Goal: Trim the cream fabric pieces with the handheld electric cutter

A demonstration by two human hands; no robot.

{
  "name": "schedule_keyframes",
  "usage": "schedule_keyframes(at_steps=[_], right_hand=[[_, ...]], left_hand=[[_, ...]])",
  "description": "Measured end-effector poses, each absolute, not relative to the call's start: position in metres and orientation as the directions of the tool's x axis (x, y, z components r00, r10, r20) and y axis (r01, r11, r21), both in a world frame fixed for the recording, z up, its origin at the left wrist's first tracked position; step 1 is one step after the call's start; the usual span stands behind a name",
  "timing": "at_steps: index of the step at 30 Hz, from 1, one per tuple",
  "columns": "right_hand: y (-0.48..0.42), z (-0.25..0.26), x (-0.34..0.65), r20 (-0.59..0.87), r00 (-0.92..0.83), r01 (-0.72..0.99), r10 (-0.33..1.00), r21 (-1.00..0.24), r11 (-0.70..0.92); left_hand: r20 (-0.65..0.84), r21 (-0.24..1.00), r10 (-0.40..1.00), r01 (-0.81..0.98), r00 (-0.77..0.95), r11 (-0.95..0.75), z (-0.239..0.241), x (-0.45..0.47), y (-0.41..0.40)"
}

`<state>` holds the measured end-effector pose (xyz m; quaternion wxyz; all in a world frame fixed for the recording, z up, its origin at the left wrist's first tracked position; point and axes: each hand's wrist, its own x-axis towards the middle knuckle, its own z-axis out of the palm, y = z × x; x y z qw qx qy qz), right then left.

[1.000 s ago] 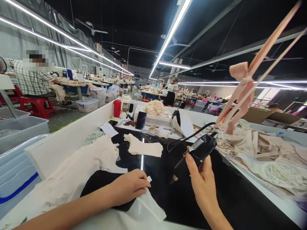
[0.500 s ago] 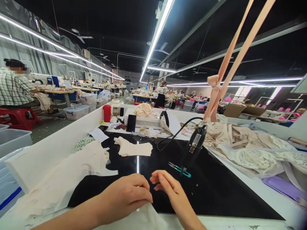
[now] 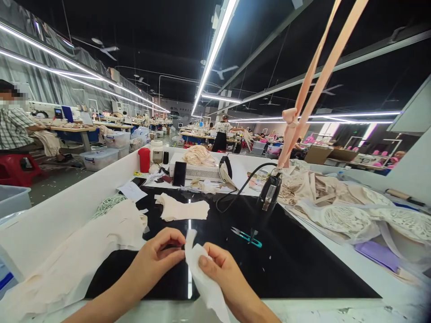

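My right hand [image 3: 224,273] grips a limp white fabric piece [image 3: 202,264], thumb on top and fingers behind it. The cloth hangs down to the front edge of the black board, and a narrow strip sticks up at its top. My left hand [image 3: 156,258] is closed in a pinch, with thumb and fingertips at the left edge of that cloth. Beyond the hands, a small stack of cream fabric pieces [image 3: 183,209] lies on the black board [image 3: 303,264]. Thread snips [image 3: 247,237] with a teal handle lie to the right, below a black hanging device [image 3: 269,195].
Cream fabric pieces [image 3: 81,251] are heaped at left, beside green cords [image 3: 109,204]. Lace garments [image 3: 350,215] and a purple item [image 3: 379,255] lie at right. At the back stand a phone [image 3: 179,174], a red container [image 3: 144,160] and a white box [image 3: 202,172]. A cable [image 3: 240,190] crosses the board.
The white fabric piece has come up from below my left hand and my right hand has closed on it. My left hand has shifted left. The view has turned slightly right.
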<state>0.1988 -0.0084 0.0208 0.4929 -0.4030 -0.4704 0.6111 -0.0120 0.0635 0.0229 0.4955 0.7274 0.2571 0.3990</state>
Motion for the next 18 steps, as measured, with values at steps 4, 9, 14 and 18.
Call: schedule_keyframes(at_steps=[4,9,14,18], right_hand=[[0.003,0.037,0.2,-0.036,-0.078,-0.041,0.996,-0.998,-0.039],[0.02,0.031,0.193,0.006,-0.099,0.038,0.995,-0.999,0.009],[0.032,0.025,0.185,0.028,-0.139,0.111,0.99,-0.993,0.043],[0.043,0.022,0.182,0.018,-0.156,0.115,0.988,-0.993,0.036]], left_hand=[[-0.101,0.975,0.728,-0.08,0.678,0.209,-0.006,-0.006,0.06],[-0.196,0.897,0.661,-0.139,0.724,0.419,0.001,-0.004,0.043],[-0.223,0.944,0.761,-0.059,0.609,0.324,0.003,-0.003,0.053],[-0.153,0.98,0.834,-0.025,0.53,0.196,0.001,-0.001,0.068]])
